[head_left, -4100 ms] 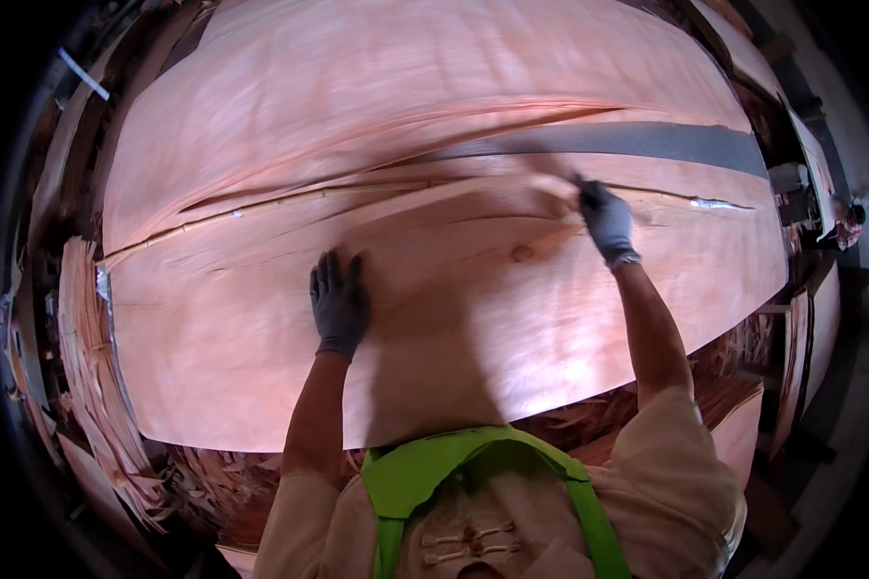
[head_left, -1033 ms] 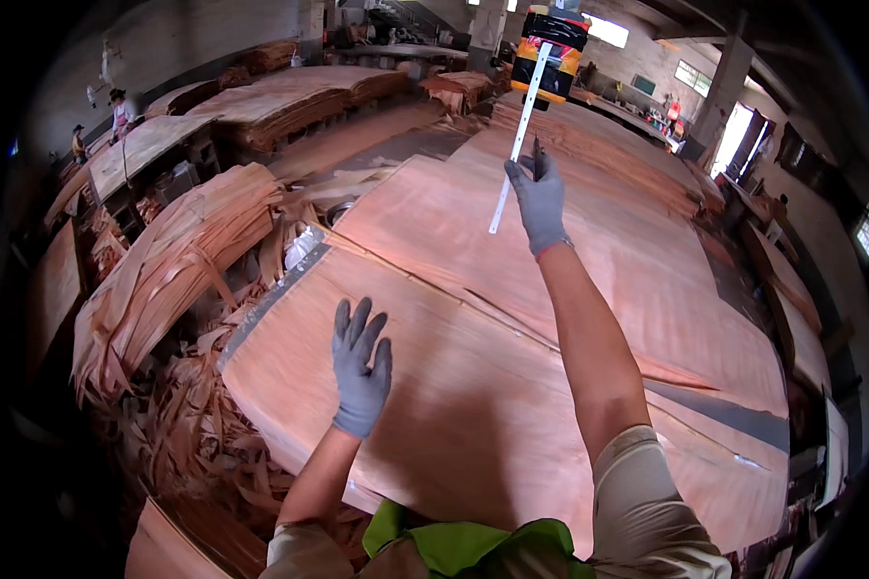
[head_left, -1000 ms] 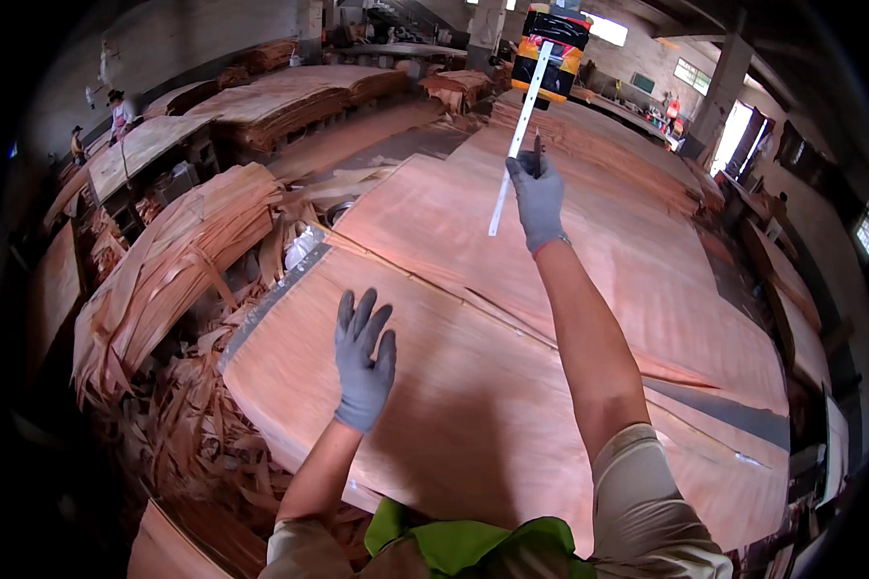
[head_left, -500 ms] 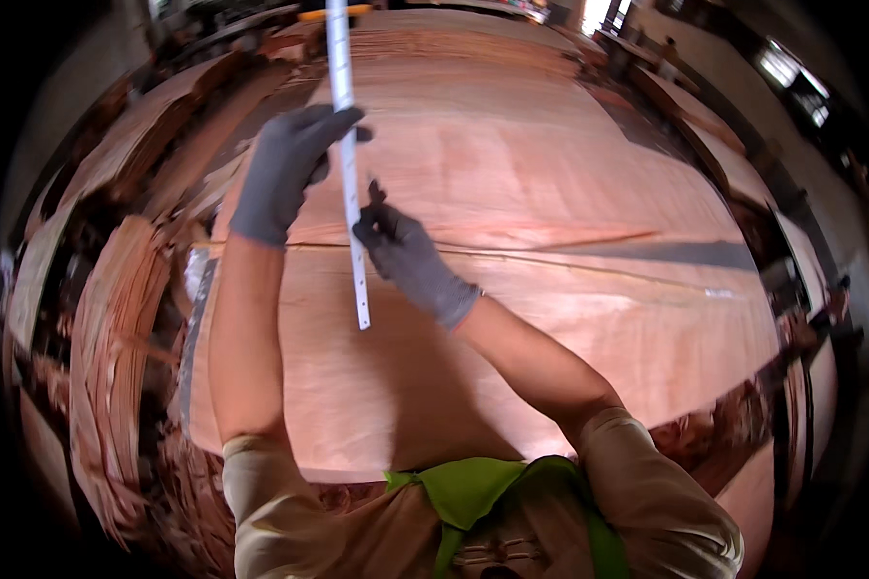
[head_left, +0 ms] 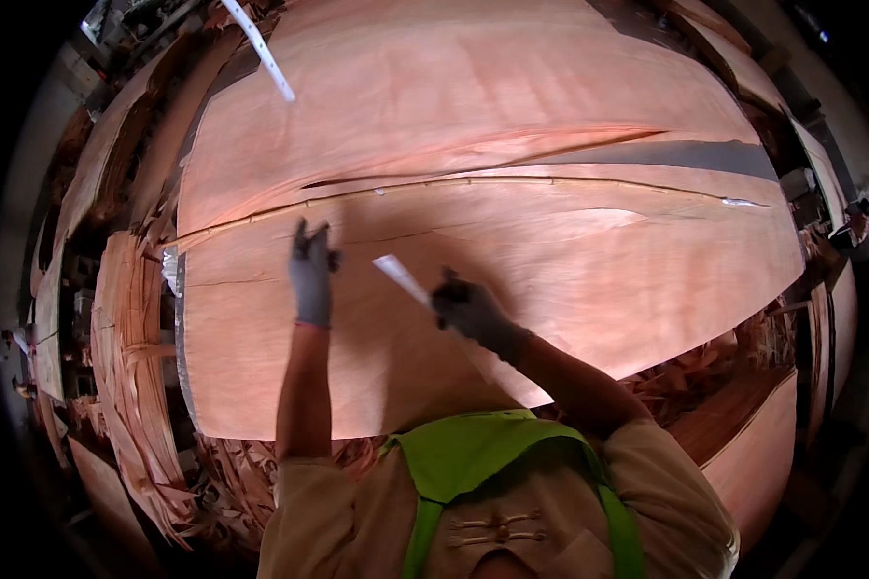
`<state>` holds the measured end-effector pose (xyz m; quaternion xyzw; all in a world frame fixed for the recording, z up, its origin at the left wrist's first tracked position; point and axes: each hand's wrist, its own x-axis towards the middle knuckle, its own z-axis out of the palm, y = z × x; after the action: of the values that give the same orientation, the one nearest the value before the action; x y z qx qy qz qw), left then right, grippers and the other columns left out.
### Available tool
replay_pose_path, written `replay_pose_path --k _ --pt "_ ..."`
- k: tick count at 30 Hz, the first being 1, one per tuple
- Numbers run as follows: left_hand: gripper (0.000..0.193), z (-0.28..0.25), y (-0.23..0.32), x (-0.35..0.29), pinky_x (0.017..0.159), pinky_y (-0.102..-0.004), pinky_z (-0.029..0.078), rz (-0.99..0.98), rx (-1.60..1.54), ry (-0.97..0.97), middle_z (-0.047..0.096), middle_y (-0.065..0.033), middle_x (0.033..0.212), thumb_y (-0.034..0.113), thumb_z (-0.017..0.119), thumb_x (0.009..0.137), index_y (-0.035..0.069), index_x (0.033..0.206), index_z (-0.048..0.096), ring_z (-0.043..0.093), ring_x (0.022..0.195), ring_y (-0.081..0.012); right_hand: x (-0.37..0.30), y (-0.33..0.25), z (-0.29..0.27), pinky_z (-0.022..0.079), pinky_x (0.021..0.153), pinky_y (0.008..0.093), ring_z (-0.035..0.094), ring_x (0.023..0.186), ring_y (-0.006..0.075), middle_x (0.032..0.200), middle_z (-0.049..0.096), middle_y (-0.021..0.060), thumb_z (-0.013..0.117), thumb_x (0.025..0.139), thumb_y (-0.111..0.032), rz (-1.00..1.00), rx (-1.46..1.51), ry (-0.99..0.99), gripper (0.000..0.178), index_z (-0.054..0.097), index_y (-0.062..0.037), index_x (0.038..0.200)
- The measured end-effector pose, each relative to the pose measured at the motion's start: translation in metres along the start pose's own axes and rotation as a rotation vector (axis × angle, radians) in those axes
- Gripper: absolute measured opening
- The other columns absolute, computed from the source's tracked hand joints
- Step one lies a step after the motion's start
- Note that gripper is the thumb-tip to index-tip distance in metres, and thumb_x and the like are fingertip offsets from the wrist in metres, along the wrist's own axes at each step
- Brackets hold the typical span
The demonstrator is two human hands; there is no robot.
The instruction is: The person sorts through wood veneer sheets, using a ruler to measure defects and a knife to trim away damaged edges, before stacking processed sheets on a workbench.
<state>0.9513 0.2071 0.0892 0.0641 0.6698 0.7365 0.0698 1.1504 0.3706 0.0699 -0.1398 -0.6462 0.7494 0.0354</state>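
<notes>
My left hand (head_left: 314, 270), in a grey glove with dark fingertips, is over the near veneer sheet (head_left: 261, 376). Its fingers are apart and nothing shows in them. To its right, my gloved right hand (head_left: 475, 311) is closed on one end of a short white tape strip (head_left: 402, 278), whose free end points up and left. A second white strip with holes (head_left: 261, 53) enters from the top left; whether it hangs or lies on the wood I cannot tell. Just beyond my hands a long thin bamboo rod (head_left: 434, 183) with a whitish right tip lies across the sheets.
Beyond the rod, a veneer sheet edge is rumpled, with a dark grey gap (head_left: 666, 156) at the right. Stacked veneer scraps (head_left: 130, 357) stand at the left. More torn scraps (head_left: 686, 372) lie below the near edge, and boards line the right side.
Both hands have come down and nearer me, the left hand off the long tape. A short piece is now in my right hand; the view has tipped toward the near sheet.
</notes>
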Motion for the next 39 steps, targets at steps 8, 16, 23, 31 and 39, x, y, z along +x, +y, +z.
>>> replay_pose_path --k 8,16,23,31,39 --pt "0.038 0.055 -0.117 -0.026 0.078 -0.0403 0.050 0.593 1.072 -0.490 0.057 -0.0107 0.119 0.015 0.050 0.085 0.011 0.122 0.052 0.060 0.094 -0.0297 0.023 0.051 -0.087 0.036 0.040 0.0231 0.045 0.045 0.0086 0.059 0.051 0.0007 0.058 0.088 -0.026 0.340 0.121 0.287 0.017 0.058 -0.0097 0.093" --pt "0.040 0.078 -0.130 -0.003 0.079 -0.0408 0.049 0.632 1.279 -0.608 0.049 -0.0079 0.128 0.011 0.048 0.082 0.012 0.122 0.051 0.058 0.095 -0.0293 0.093 0.077 -0.082 0.034 0.039 0.0251 0.044 0.046 0.0097 0.057 0.049 0.0000 0.064 0.081 -0.023 0.410 0.142 0.366 0.019 0.061 -0.0052 0.086" --pt "0.043 0.105 -0.131 0.014 0.064 -0.0394 0.049 1.057 1.390 -0.846 0.051 -0.0058 0.126 0.016 0.053 0.079 0.022 0.121 0.052 0.059 0.078 -0.0257 0.100 0.084 -0.079 0.038 0.042 0.0271 0.049 0.049 0.0118 0.062 0.054 0.0025 0.064 0.077 -0.010 0.290 0.136 0.459 0.017 0.063 -0.0042 0.093" --pt "0.046 0.107 -0.143 0.022 0.061 -0.0404 0.048 1.033 1.424 -0.870 0.053 -0.0148 0.123 0.011 0.051 0.079 0.034 0.120 0.052 0.061 0.079 -0.0295 0.027 0.079 -0.033 0.036 0.040 0.0263 0.046 0.047 0.0106 0.060 0.051 0.0015 0.058 0.083 -0.021 0.466 0.115 0.319 0.015 0.058 -0.0060 0.084" --pt "0.046 0.184 -0.125 -0.018 0.071 -0.0414 0.045 1.045 1.245 -0.758 0.052 -0.0051 0.127 0.006 0.047 0.077 0.022 0.119 0.057 0.055 0.097 -0.0249 -0.012 0.090 -0.235 0.039 0.045 0.0235 0.048 0.051 0.0066 0.061 0.055 0.0003 0.062 0.083 -0.012 0.140 0.024 0.588 0.011 0.065 -0.0022 0.081"
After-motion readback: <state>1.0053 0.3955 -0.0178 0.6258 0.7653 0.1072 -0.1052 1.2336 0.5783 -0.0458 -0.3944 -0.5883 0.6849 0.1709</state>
